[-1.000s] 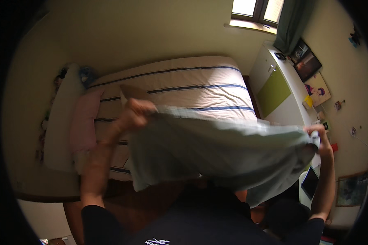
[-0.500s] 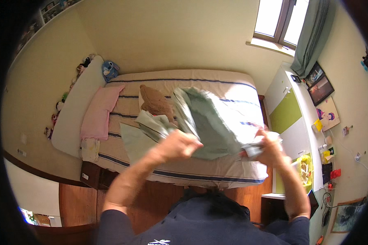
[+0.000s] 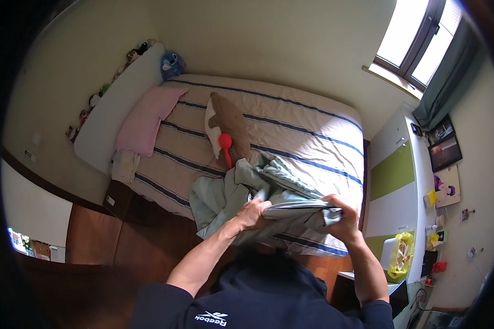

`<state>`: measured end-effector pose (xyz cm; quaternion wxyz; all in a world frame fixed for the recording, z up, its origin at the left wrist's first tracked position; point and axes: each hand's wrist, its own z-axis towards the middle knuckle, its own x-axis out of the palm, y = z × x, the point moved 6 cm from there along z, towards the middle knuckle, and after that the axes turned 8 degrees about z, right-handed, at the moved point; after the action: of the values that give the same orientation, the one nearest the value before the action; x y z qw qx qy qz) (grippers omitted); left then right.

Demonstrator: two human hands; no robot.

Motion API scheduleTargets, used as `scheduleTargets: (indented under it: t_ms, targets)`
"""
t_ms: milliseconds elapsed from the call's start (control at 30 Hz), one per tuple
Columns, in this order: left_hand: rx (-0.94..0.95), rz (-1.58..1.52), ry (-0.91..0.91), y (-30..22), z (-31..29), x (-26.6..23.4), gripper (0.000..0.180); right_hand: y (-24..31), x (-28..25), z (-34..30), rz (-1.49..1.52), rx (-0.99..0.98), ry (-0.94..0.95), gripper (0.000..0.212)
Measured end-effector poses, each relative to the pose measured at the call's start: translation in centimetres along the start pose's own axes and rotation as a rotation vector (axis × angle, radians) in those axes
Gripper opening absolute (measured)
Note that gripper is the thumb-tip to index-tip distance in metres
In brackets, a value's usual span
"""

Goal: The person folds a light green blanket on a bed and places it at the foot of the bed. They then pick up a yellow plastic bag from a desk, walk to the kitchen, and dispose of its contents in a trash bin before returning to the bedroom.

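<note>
I stand at the side of a bed (image 3: 291,120) covered in a white sheet with dark blue stripes. My left hand (image 3: 252,211) and my right hand (image 3: 343,216) both grip a pale green sheet (image 3: 241,189), bunched and partly folded between them. The rest of the green sheet drapes over the near edge of the bed. Just beyond it lies a brown and white plush toy (image 3: 225,123) with a red piece on it.
A pink pillow (image 3: 148,118) and a small folded cloth (image 3: 125,164) lie at the head end on the left, below a white headboard shelf with small toys. A white and green desk (image 3: 400,186) stands on the right under a window (image 3: 417,44). The floor is wooden.
The green sheet was spread wide between my raised hands. My hands have come together and down, gathering it into a bundle on the near edge of the bed.
</note>
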<state>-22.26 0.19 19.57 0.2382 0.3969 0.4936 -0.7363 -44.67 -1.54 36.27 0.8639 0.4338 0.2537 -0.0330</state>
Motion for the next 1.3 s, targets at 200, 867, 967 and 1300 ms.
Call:
scheduleTargets:
  t_ms: [200, 867, 967, 1300]
  targets:
    - [0.080, 0.254, 0.297, 6.1, -1.3, 0.7, 0.016, 1.1, -8.0, 0.6, -0.114, 0.060, -0.286, 0.014]
    - [0.018, -0.320, 0.220, -7.2, 7.4, -7.7, 0.036, -0.9, 5.5, 1.2, 0.063, 0.273, 0.355, 0.080]
    - [0.081, -0.186, 0.342, -11.2, 8.1, -8.6, 0.031, -2.2, 5.4, -1.1, 0.286, 0.263, 0.256, 0.076]
    - [-0.051, -0.770, 0.666, 1.3, -2.0, 4.5, 0.054, -1.5, 1.8, -8.8, 0.796, 0.299, 0.486, 0.023]
